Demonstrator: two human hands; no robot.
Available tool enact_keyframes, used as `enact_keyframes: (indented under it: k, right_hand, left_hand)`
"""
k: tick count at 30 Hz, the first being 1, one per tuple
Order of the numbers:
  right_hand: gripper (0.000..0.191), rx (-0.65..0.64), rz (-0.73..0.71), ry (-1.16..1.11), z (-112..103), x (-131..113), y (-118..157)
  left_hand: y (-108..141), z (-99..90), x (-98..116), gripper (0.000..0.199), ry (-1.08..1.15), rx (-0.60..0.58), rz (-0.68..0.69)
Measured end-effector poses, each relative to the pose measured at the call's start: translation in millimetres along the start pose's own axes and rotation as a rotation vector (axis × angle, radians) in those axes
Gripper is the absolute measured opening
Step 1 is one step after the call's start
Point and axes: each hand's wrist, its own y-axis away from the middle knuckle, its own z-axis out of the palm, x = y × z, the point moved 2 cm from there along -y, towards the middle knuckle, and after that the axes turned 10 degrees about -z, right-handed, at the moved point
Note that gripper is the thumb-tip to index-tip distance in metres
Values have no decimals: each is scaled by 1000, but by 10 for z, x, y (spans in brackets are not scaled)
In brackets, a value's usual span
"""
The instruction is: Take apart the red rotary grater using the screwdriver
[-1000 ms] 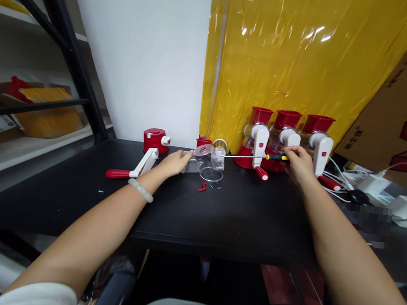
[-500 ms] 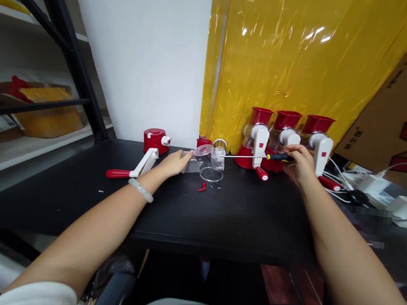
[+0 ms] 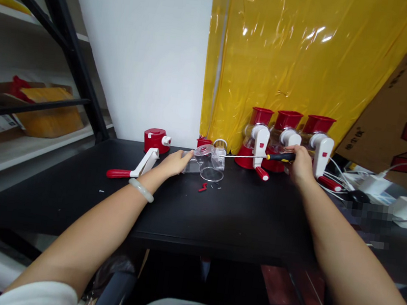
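Observation:
My left hand (image 3: 176,163) grips the left end of a clear plastic housing (image 3: 207,162), which lies sideways on the black table (image 3: 188,220). My right hand (image 3: 300,165) is closed on the black and yellow handle of a screwdriver (image 3: 280,157). Its long shaft points left, and the tip meets the right side of the housing; the exact contact is too small to tell. A small red part (image 3: 202,187) lies in front of the housing, with tiny pieces beside it. Left of my left hand are a red base (image 3: 155,140) and a white crank with a red handle (image 3: 118,173).
Three red and white crank graters (image 3: 259,134) stand at the back right, close to my right hand. White cables and plugs (image 3: 373,184) crowd the right side. A shelf rack (image 3: 65,36) rises at the left.
My right hand has shifted its fingers on the screwdriver handle, showing more of the handle. The housing and my left hand have hardly moved.

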Motion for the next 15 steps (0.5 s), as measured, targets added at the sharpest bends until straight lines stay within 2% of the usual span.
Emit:
enact_keyframes:
  k: [4,8,15]
  right_hand:
    - [31,28,36,107,-37,20,10]
    - [22,30,88,122,-30,4,25]
    - [13,74,169,-135,55,-38,49]
  left_hand:
    - [-2,0,0,64,8,-4,-8]
    - [-7,3,-5,65,5,-16,-14]
    - [-32,14,-24,63,12,-3,-4]
